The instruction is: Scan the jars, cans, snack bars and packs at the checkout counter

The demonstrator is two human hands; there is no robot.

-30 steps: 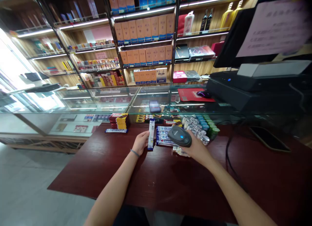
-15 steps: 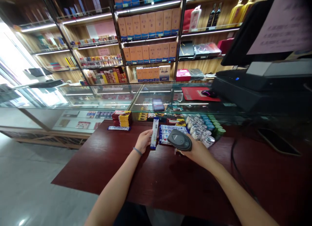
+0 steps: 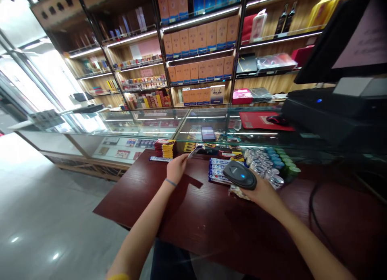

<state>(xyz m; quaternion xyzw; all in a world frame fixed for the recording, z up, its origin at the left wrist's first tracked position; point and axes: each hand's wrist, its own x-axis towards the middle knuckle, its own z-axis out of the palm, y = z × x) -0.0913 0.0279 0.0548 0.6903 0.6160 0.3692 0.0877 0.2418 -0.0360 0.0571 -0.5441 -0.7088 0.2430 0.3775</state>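
Note:
My left hand (image 3: 177, 168) pinches one end of a slim blue-and-white packet (image 3: 194, 152), held above the table and seen nearly edge-on. My right hand (image 3: 263, 192) is wrapped round a dark barcode scanner (image 3: 240, 175) with a small blue light on its top. Below and left of the scanner lies a row of similar blue-and-white packets (image 3: 215, 172), partly covered by it. Another such packet (image 3: 159, 159) lies in front of a stack of red and yellow packs (image 3: 165, 148). A small clear-wrapped item (image 3: 236, 191) shows under my right hand, its kind unclear.
Several silver-topped cans (image 3: 262, 163) and green-topped cans (image 3: 287, 161) stand right of the packets. Behind the dark red table (image 3: 136, 195) runs a glass display counter (image 3: 151, 127). A black cable (image 3: 314, 207), a monitor (image 3: 326, 42) and a red mat (image 3: 256, 121) are at the right.
The view has swung left. My left hand has moved left, away from the row, and its packet has tipped from face-on to nearly edge-on. A blue light now shows on the scanner.

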